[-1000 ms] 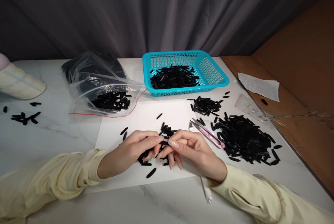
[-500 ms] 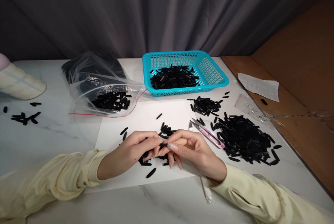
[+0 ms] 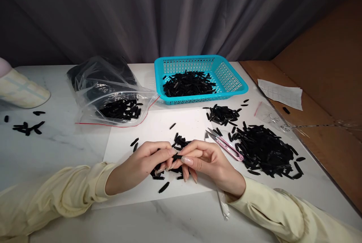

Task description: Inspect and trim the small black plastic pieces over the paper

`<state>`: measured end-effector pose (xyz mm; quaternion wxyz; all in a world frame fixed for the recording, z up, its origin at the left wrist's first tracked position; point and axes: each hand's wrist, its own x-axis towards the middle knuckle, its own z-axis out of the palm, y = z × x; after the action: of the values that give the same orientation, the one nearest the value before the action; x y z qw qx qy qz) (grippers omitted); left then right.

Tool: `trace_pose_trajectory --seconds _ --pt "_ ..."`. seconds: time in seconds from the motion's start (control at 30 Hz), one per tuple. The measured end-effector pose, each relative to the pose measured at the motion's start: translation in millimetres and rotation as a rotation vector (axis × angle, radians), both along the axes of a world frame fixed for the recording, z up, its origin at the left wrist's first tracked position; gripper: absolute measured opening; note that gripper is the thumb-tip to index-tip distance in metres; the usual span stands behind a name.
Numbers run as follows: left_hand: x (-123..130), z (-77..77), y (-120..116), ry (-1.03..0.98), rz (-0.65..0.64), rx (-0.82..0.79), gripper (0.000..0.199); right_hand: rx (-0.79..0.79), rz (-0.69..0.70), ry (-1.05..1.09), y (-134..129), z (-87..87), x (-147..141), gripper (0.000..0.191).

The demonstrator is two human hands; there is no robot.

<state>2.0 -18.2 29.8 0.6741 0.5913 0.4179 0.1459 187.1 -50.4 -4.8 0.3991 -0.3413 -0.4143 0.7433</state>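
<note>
Both hands are meeting near the middle of the frame, and a small black piece [image 3: 177, 156] is lying between their fingertips. The left hand [image 3: 141, 167] is pinching its left end and the right hand [image 3: 210, 165] is pinching the other, so each grip is narrow and closed on the same thing. The fingertips are probably doing the holding because the piece is offering so little surface; gripping it at the ends is leaving its short middle stretch showing (what the curled fingers underneath are doing is partly hidden).

The hands are hovering over loose black pieces [image 3: 163, 187] on a white sheet [image 3: 127, 194], whose pale surface is likely making such dark things easier to see. Pink snips [image 3: 226, 146] are resting right of centre, near the right hand, seemingly placed for easy reach. A large pile [image 3: 264, 150] is spreading beside them, and a smaller heap [image 3: 223, 114] is sitting above. A turquoise basket [image 3: 198, 99] at upper centre is containing more, its raised walls presumably stopping them from scattering. An open clear bag [image 3: 93, 103] is lying at upper left, with black pieces near its mouth.
</note>
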Motion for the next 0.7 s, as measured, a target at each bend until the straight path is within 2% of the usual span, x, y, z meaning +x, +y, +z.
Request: trace_pose_trajectory --seconds 0.23,0.53,0.63,0.7 --pt "0.1 0.7 0.5 0.051 -0.006 0.067 0.033 -0.039 -0.024 0.003 -0.1 -0.1 -0.1 0.018" --pt "-0.6 0.5 -0.3 0.043 -0.016 0.061 0.032 -0.059 -0.024 0.010 0.0 0.7 -0.3 0.018" --pt "-0.5 0.2 0.1 0.035 -0.009 0.051 0.030 -0.031 -0.027 0.004 -1.1 -0.1 -0.2 0.016" --pt "0.0 -1.4 0.9 0.036 0.003 0.043 0.031 0.033 -0.084 -0.046 -1.8 3.8 1.4 0.014"
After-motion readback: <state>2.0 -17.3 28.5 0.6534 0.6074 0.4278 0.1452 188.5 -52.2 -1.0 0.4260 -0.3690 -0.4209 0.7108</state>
